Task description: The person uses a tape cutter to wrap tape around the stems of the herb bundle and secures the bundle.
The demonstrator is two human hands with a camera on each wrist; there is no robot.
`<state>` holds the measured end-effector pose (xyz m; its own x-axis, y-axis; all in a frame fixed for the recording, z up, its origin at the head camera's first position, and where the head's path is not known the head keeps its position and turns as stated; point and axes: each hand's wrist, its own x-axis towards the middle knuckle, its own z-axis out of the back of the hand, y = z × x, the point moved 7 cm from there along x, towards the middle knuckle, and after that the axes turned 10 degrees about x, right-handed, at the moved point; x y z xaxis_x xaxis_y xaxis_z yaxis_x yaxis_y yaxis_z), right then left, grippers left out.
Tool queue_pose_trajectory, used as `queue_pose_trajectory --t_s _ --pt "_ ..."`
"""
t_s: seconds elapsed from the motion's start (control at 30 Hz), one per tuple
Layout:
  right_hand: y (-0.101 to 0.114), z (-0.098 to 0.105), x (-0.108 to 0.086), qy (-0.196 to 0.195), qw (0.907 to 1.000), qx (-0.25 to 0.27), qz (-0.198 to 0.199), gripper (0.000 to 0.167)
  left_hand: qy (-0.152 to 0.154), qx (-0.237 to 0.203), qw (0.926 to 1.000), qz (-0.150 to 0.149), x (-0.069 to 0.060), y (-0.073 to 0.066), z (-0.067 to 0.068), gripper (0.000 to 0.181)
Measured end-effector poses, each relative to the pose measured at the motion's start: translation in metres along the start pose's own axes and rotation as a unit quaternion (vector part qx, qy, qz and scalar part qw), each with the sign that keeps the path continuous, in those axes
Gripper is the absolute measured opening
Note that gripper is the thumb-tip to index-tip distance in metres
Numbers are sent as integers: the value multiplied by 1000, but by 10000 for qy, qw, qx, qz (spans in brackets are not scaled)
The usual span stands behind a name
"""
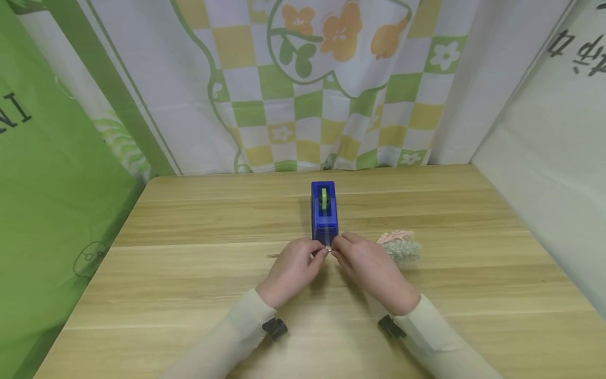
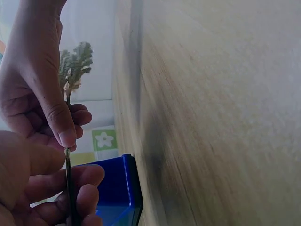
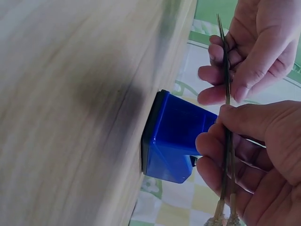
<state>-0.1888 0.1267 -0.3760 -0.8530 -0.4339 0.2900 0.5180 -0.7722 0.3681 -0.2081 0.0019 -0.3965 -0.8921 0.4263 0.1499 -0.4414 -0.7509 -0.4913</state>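
Flower stems [image 3: 225, 61]: two, thin, held side by side above the table across both your hands
Flower heads [image 1: 401, 251]: pale pink and grey-green, past your right hand
Left hand [image 1: 295, 266]: thumb and fingers pinching the stems
Right hand [image 1: 371, 266]: pinching them too, fingertips just beside the left's
Blue tape dispenser [image 1: 324, 216]: upright, just beyond your fingertips
Table [image 1: 189, 295]: light wood-grain, beneath everything
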Motion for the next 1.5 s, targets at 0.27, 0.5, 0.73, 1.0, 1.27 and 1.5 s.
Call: queue_pose_trajectory --t_s 0.27,0.5,0.73,1.0,1.27,1.5 --pt "-2 -1 1 -73 10000 52 -12 7 -57 -61 10000 -26 3 2 -1 19" --pt "-4 -3 3 -16 9999 78 -100 8 -205 -119 9997 38 5 3 0 13" --pt "-4 -4 4 -34 9997 154 -160 5 -269 -265 9993 50 6 5 0 12" --pt "-13 -9 9 287 9903 1102 -798 9 -360 -430 9984 -29 7 7 0 8" --pt "-23 -15 17 175 9662 1930 -1699 24 -475 -469 9976 -169 6 6 0 8" --pt "-28 -19 25 -89 9549 2213 -1977 23 -463 -515 9974 -181 7 7 -2 7"
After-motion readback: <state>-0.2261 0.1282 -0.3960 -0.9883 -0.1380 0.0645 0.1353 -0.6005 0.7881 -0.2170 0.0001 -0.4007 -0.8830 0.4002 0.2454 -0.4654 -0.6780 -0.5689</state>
